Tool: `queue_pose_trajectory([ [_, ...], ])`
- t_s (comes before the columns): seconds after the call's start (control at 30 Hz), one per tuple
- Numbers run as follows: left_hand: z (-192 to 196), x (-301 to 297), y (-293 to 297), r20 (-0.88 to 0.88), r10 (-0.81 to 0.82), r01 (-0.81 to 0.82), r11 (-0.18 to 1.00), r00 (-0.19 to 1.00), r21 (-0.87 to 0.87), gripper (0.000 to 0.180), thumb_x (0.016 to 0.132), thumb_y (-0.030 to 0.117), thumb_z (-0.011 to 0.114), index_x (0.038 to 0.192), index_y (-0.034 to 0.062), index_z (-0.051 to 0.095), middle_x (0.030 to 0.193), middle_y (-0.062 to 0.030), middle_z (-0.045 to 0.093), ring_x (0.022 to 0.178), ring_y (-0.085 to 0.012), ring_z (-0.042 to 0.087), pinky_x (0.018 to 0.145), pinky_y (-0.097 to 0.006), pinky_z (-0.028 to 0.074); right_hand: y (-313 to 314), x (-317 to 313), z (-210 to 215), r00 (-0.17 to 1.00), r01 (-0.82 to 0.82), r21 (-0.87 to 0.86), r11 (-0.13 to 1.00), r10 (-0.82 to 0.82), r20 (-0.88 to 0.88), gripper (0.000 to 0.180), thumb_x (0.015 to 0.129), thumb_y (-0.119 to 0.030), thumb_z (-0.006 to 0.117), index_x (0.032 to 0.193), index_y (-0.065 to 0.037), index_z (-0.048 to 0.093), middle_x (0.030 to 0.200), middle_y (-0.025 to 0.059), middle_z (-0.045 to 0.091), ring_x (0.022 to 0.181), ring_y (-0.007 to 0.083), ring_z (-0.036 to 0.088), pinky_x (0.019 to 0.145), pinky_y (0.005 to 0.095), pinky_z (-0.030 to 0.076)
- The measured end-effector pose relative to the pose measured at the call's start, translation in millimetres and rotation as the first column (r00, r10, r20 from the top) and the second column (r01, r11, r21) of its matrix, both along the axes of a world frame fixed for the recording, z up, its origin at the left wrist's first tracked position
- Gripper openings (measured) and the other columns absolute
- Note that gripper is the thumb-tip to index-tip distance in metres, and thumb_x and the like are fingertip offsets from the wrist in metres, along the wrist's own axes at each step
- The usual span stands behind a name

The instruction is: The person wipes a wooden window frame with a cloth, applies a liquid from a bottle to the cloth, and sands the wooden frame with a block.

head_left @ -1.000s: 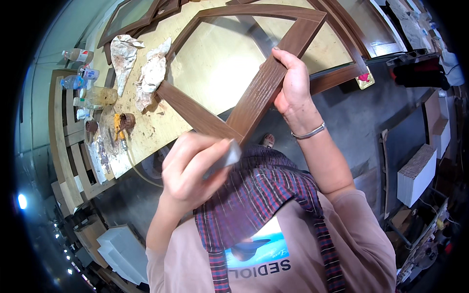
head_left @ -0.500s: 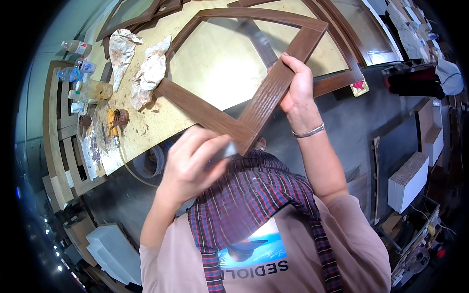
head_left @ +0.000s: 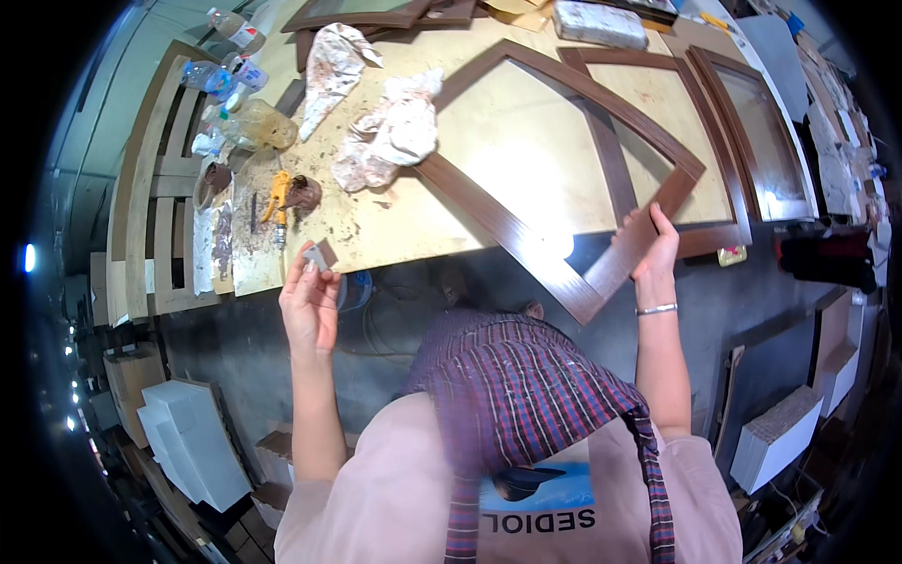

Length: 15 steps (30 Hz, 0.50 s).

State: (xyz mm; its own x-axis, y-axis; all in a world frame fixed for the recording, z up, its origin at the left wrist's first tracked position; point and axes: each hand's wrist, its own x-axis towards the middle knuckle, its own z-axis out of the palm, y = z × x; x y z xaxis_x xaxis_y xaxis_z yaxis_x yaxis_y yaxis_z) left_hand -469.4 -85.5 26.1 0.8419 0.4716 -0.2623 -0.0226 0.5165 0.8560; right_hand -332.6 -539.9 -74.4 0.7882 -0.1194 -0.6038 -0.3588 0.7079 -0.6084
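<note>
Workbench [head_left: 395, 235]: pale, stained board top in a crowded workshop, wooden slats along its left edge. Near its far-left corner, plastic bottles [head_left: 230, 70] with coloured labels; two crumpled rags [head_left: 390, 141] mid-top; white boxes [head_left: 193, 442] on the floor below. Dark brown wooden frame [head_left: 564, 179]: lies on the top, its near corner jutting past the front edge. My right hand [head_left: 653, 249] grips its right rail, fingers wrapped round. My left hand [head_left: 308, 301], clear of the frame, pinches a small grey block [head_left: 316, 256] in its fingertips.

Both forearms reach up from below, the left hand [head_left: 308, 303] raised with fingers pinched, the right hand [head_left: 650, 252] gripping.
</note>
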Motion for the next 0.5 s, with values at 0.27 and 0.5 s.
queue_pose_trajectory([
  [0.27,-49.1,31.6,206.1,-0.116,0.384,-0.3,0.847,0.916,0.44,0.041,0.089,0.0,0.059,0.129,-0.0052,0.048,0.102,-0.0083,0.059,0.085,-0.0151,0.06,0.079,-0.028,0.052,16.7,-3.1,-17.3,1.0,-0.009,0.006,1.0,0.009,-0.001,0.035,0.091,-0.041,0.054,0.085,-0.007,0.057,0.073,0.006,0.058,0.064,0.0233,0.055,0.061,0.035,0.047],
  [0.5,-102.1,41.0,364.3,-0.231,0.767,0.124,0.195,0.599,0.973,0.034,0.075,0.007,0.072,0.109,0.0028,0.068,0.093,-0.0127,0.069,0.082,-0.0222,0.065,0.075,-0.035,0.049,36.7,6.4,-24.3,0.993,0.035,-0.073,0.997,-0.043,-0.11,0.035,0.091,-0.038,0.057,0.088,-0.003,0.054,0.077,0.0106,0.057,0.071,0.0258,0.053,0.068,0.0364,0.046],
])
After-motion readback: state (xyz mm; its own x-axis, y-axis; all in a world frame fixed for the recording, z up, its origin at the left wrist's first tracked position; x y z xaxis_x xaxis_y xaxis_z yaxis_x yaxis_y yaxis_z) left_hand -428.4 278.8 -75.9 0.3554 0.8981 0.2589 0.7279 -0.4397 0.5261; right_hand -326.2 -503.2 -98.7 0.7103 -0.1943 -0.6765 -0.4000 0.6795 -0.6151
